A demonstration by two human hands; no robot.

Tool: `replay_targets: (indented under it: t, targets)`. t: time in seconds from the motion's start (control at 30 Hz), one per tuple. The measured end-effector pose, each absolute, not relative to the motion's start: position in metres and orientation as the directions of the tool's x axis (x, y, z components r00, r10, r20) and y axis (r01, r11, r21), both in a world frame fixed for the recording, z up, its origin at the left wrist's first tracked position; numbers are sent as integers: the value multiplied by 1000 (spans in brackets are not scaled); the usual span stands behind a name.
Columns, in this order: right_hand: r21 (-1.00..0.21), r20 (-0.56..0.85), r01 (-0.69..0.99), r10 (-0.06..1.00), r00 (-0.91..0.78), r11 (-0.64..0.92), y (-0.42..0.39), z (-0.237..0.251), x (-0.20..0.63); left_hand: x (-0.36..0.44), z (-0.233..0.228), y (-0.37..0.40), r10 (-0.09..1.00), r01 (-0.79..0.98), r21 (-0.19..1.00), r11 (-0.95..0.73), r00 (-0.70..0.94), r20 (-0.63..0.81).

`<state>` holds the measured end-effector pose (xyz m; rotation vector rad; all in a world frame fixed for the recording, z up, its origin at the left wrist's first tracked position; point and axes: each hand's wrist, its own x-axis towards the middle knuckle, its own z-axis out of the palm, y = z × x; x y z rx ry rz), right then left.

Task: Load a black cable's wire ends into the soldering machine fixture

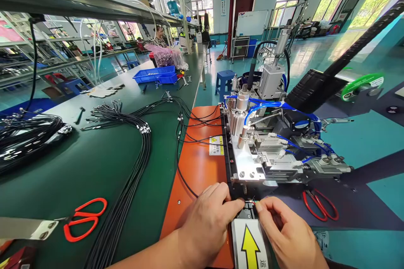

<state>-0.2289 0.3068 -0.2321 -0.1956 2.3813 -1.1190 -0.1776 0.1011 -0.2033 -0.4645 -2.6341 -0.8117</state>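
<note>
My left hand (208, 214) is closed at the front end of the machine's black track, with thumb and forefinger at a small dark fixture (248, 211). A black cable (184, 178) runs over the orange plate and passes under this hand. On the fixture's other side, my right hand (284, 229) pinches the ends of thin coloured wires (252, 201) between thumb and forefinger. Both hands touch or nearly touch the fixture; my fingers partly hide the cable end. Just below lies a white label with a yellow arrow (251, 246).
Ahead stands the machine (265, 134) with cylinders and blue hoses, beside the orange plate (202, 159). Red-handled scissors (320, 204) lie at right, another orange-handled pair (85, 220) at left. A black cable bundle (132, 176) crosses the green table; a blue tray (156, 75) sits farther back.
</note>
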Motion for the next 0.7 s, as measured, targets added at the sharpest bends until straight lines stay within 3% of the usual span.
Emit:
replay_targets:
  t: [0.17,0.4,0.53,0.6,0.7]
  targets:
    - [-768,-257,-86,-429,-866,634,311,-235,-234,-176,-205,100,201,385,458,801,-894,401]
    - [-781,-111,-202,-450,-886,591,310,-238,-235,-175,-206,100,202,376,474,797,-904,378]
    - [-794,-212,-72,-387,-897,603,312,-243,-237,-175,-208,101,203,378,475,795,-903,379]
    - [-784,-160,-102,-359,-920,612,311,-244,-239,-175,-208,100,201,377,472,797,-902,382]
    - [-780,11,-265,-410,-912,567,307,-241,-241,-176,-209,100,197,381,477,792,-899,391]
